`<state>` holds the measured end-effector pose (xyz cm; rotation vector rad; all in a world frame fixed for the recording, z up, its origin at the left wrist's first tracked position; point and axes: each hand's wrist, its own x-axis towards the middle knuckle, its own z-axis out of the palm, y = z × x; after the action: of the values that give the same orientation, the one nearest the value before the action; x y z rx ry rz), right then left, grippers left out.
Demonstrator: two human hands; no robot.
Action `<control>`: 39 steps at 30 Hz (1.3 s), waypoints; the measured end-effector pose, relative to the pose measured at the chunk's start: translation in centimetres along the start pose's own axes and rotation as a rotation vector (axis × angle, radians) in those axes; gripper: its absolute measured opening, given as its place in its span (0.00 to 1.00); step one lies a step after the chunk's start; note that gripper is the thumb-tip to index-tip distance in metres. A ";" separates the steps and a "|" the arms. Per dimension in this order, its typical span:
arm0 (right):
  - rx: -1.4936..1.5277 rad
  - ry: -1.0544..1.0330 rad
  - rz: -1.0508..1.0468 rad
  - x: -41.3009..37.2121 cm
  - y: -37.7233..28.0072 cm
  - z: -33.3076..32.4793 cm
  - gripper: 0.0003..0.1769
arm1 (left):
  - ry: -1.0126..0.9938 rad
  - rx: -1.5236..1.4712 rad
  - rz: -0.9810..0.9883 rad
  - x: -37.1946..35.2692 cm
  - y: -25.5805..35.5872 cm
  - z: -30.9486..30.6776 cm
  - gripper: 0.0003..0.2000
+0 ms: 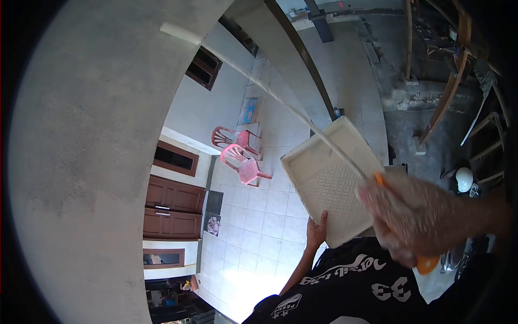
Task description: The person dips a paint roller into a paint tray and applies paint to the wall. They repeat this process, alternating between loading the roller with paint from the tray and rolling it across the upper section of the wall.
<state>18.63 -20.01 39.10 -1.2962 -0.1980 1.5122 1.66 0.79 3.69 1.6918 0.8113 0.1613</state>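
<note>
Your right hand [402,218], blurred, is closed in a fist around the paint roller [280,101]; orange of its handle [427,264] shows above and below the fist. The pale pole slants up across the tray's upper right part, on to the off-white roller head [181,33], which lies against the view of the grey plaster surface [81,135]; contact there cannot be told.

Your left hand [317,233] grips the paint tray [334,173] by its edge near the lower left corner, thumb on the inner face; the other fingers are hidden behind, their spread not visible. Tray tilted, raised grid facing you, its lower edge just beside your black shirt [356,286].

Tiled floor [264,216], beyond the tray: pink chair [248,170] and red chair [247,141] close together near the house-side edge. On that edge, before the brown door [175,208], a dark mat [214,202].
</note>
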 end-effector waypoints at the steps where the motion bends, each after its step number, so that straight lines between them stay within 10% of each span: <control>1: 0.010 -0.076 -0.090 1.1 1.2 -1.1 0.18 | 0.000 0.027 -0.019 -0.1 0.0 0.1 0.23; 5: 0.074 -0.165 -0.174 1.8 4.5 -2.0 0.19 | -0.032 0.117 0.268 -0.7 0.0 0.0 0.24; 9: 0.138 -0.135 -0.037 -0.4 6.8 0.5 0.20 | 0.019 0.029 -0.064 -0.2 0.1 0.3 0.25; 13: 0.124 -0.128 -0.106 0.9 4.8 -0.2 0.21 | -0.019 0.163 0.231 -0.4 -0.2 -0.1 0.24; 27: 0.207 -0.183 -0.167 1.1 7.5 -0.6 0.25 | 0.007 0.038 -0.006 -0.9 0.7 -0.1 0.25; 39: 0.262 -0.306 -0.245 4.4 5.7 -1.8 0.28 | -0.009 0.154 0.223 -0.5 -0.6 -0.3 0.25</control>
<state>17.44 -19.76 31.83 -0.7998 -0.3318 1.4626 0.89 0.78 3.38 1.9268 0.6396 0.2491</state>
